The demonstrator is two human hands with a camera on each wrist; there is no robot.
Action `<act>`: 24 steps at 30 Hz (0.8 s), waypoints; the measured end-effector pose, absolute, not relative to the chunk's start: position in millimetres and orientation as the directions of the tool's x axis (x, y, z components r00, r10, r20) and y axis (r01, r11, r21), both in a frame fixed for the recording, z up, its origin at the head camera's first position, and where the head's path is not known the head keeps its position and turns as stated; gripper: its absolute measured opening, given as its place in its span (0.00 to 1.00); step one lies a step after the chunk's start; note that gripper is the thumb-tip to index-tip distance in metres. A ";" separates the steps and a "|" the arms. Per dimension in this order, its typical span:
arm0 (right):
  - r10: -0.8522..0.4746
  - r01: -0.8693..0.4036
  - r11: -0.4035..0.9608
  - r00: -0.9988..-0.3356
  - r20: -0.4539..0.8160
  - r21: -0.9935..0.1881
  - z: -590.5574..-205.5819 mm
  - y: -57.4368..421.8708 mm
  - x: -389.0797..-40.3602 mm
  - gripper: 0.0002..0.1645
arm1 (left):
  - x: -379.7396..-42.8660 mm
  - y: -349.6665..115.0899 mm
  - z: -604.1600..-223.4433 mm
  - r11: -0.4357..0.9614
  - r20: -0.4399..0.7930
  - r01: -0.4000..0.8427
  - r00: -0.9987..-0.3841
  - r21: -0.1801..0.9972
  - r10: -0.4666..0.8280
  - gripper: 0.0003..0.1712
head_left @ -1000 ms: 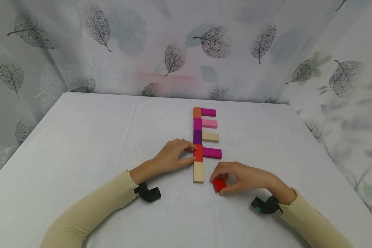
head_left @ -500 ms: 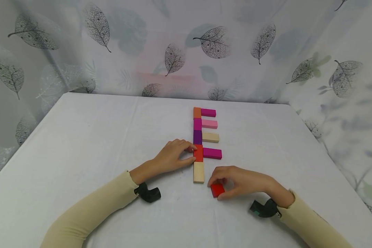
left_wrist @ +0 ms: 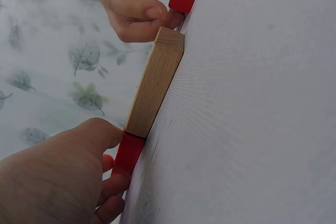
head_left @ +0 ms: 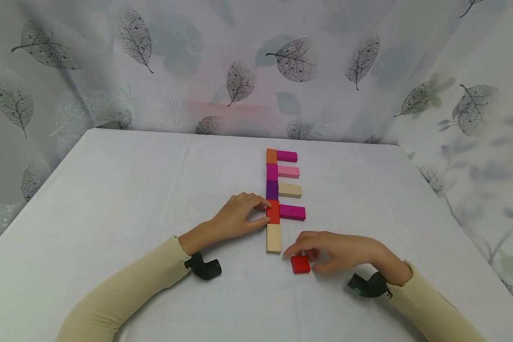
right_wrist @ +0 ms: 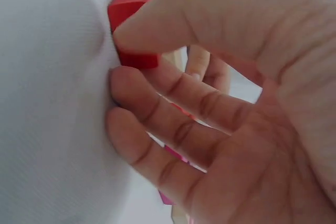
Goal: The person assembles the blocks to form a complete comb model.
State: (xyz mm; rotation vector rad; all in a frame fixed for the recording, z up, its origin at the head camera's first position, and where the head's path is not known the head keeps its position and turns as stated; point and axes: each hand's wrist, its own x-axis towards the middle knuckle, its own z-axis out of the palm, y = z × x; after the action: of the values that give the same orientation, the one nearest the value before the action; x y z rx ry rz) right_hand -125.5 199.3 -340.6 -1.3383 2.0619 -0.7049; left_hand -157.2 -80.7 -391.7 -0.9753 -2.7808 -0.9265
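In the head view, a column of coloured wooden blocks runs down the table's middle. My left hand (head_left: pixel 237 217) pinches the orange-red block (head_left: pixel 273 212) in it, index finger and thumb at its two ends. A plain wooden block (head_left: pixel 273 238) adjoins its near end. To the right of the column's near end, a loose red block (head_left: pixel 300 264) lies on the cloth. My right hand (head_left: pixel 339 251) is around it with fingers spread, and the thumb stands slightly apart from its right side. In the right wrist view the thumb partly hides this red block (right_wrist: pixel 137 4).
Purple (head_left: pixel 272 190), magenta (head_left: pixel 271 171) and orange (head_left: pixel 271 156) blocks continue the column away from me. Several blocks branch rightward, among them a magenta one (head_left: pixel 292 212), a plain one (head_left: pixel 289 190) and a pink one (head_left: pixel 288 171). White cloth (head_left: pixel 132 199) covers the table.
My right hand has drawn the loose red block slightly nearer to me and left, then loosened its hold, the thumb moving off to the right. The left hand stays in place.
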 end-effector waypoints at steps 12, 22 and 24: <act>-0.901 -0.577 0.389 -0.401 -0.166 -0.718 -343.5 195.8 -127.3 0.20 | -157.4 -80.0 -390.4 0.627 0.224 0.575 -0.804 0.526 0.551 0.19; -0.907 -0.558 0.370 -0.389 -0.160 -0.743 -343.9 193.0 -127.3 0.20 | -157.2 -80.8 -390.5 0.625 0.233 0.579 -0.803 0.523 0.549 0.19; -0.912 -0.558 0.358 -0.380 -0.153 -0.749 -344.7 192.7 -127.0 0.19 | -157.6 -80.9 -391.6 0.625 0.234 0.580 -0.803 0.523 0.549 0.19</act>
State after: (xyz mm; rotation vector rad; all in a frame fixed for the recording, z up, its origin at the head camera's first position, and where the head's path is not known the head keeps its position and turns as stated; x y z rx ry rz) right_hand -127.0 192.7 -344.7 -1.2713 2.0602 -0.8200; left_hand -157.6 -80.9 -391.6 -0.9682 -2.7851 -0.9257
